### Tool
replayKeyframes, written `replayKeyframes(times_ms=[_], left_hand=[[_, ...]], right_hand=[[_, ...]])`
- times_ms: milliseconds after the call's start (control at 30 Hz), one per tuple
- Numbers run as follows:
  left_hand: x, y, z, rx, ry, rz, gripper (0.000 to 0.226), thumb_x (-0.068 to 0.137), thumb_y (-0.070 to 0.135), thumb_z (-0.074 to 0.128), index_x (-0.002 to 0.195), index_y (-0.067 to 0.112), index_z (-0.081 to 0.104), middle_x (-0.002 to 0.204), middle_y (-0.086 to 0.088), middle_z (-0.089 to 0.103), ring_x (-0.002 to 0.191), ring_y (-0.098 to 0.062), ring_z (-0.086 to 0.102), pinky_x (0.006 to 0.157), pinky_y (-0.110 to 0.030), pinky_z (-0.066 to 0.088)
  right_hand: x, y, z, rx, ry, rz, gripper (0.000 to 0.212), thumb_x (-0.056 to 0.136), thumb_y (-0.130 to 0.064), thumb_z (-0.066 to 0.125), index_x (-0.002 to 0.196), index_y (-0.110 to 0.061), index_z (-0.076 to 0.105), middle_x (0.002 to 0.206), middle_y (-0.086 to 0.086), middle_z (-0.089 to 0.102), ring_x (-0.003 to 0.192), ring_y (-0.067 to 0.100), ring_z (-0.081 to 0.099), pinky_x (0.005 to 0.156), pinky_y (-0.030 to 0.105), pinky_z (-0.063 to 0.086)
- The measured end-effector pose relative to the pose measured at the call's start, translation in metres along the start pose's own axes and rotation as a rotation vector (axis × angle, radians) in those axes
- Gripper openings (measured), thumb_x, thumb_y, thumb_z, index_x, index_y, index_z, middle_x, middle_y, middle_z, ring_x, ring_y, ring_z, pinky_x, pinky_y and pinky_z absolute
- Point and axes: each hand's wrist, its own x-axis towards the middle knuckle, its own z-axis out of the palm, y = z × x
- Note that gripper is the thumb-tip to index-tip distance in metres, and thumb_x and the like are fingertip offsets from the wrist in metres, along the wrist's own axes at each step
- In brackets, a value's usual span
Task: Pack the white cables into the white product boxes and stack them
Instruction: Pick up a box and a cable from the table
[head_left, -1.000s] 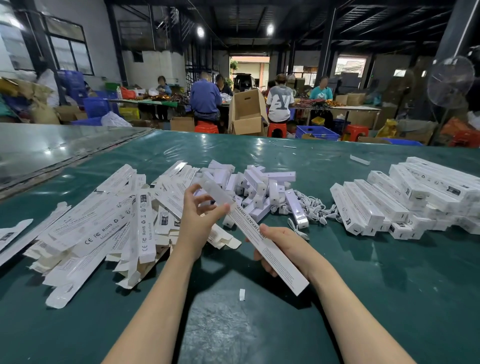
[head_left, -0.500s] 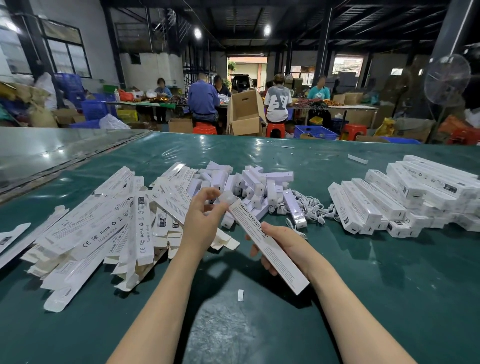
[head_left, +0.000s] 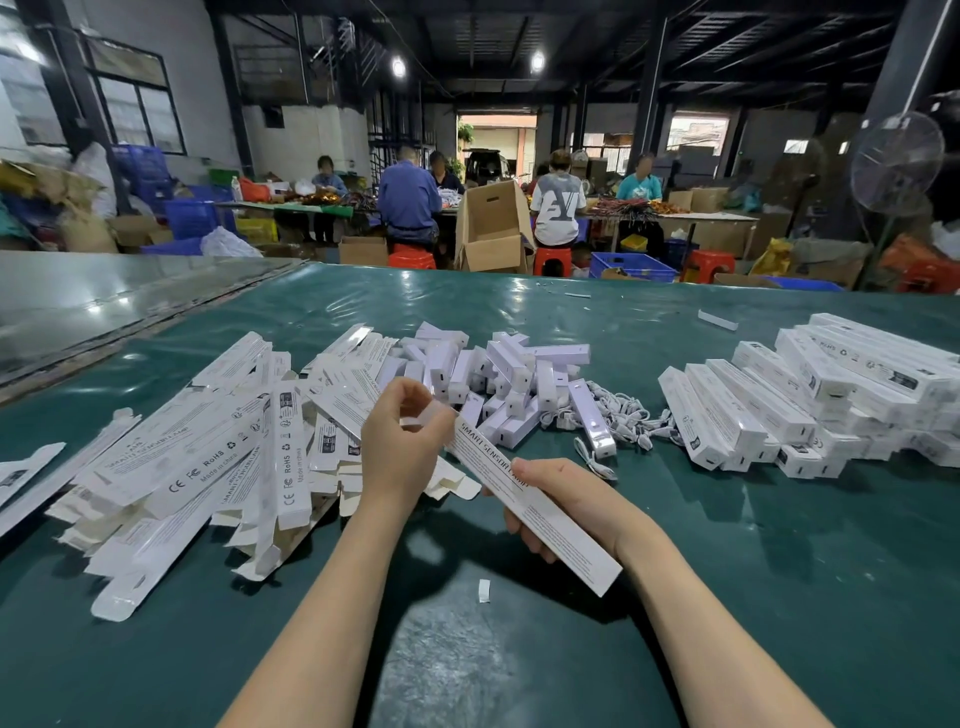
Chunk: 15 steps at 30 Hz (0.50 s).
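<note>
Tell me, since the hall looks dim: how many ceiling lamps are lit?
2: left lamp and right lamp, side by side, high above the doorway. Others may be hidden or out of frame.

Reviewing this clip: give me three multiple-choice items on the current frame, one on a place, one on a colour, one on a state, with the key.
1. Where on the table does the stack of closed boxes lie, from the person's side?
A. far left
B. right
C. near edge, between the arms

2. What colour is the table cover?
A. red
B. yellow
C. dark green

3. What is the right hand doing?
A. gripping the long box
B. lying flat on the table
C. lifting a cable

Key: 1 B, the stack sits right of the white cables. 2 C, the cover shows dark green all round. 3 A, its fingers curl round the box's near half.
</note>
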Motion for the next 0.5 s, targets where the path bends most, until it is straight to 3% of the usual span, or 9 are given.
replayKeyframes(times_ms=[67, 233, 433, 500], left_hand=[[0.0005, -0.0007, 0.0003, -0.019, -0.008, -0.053, 0.007, 0.058, 0.023, 0.051, 0.065, 0.020, 0.049, 0.063, 0.008, 0.048, 0.060, -0.001, 0.045, 0.056, -0.016, 0.039], [0.0017, -0.0027, 0.0026, 0.018, -0.032, -0.104, 0.013, 0.061, 0.028, 0.054, 0.064, 0.017, 0.048, 0.057, 0.007, 0.042, 0.056, -0.011, 0.037, 0.056, -0.026, 0.033], [-0.0013, -0.0055, 0.0072, 0.090, 0.094, -0.064, 0.024, 0.079, 0.031, 0.064, 0.067, 0.021, 0.046, 0.070, 0.004, 0.051, 0.065, -0.012, 0.046, 0.060, -0.026, 0.038], [-0.0020, -0.0069, 0.0102, 0.119, 0.031, -0.060, 0.025, 0.084, 0.038, 0.059, 0.066, 0.022, 0.052, 0.081, 0.002, 0.053, 0.072, -0.010, 0.050, 0.065, -0.016, 0.038]], right_hand=[[0.0004, -0.0003, 0.0005, 0.000, -0.016, 0.007, 0.044, 0.074, -0.050, 0.055, 0.093, -0.011, 0.064, 0.060, 0.003, 0.063, 0.042, 0.014, 0.055, 0.039, 0.020, 0.044], [0.0015, 0.0011, -0.0015, -0.028, -0.011, 0.028, 0.035, 0.089, -0.044, 0.049, 0.095, -0.013, 0.065, 0.062, 0.002, 0.063, 0.044, 0.014, 0.055, 0.040, 0.021, 0.045], [0.0007, 0.0004, 0.0005, -0.006, 0.036, -0.010, 0.030, 0.091, -0.038, 0.050, 0.089, -0.011, 0.064, 0.059, 0.005, 0.061, 0.042, 0.016, 0.054, 0.038, 0.021, 0.043], [0.0009, 0.0006, -0.0006, 0.032, 0.063, -0.006, 0.034, 0.091, -0.037, 0.049, 0.094, -0.006, 0.062, 0.058, 0.005, 0.061, 0.041, 0.016, 0.053, 0.037, 0.021, 0.042]])
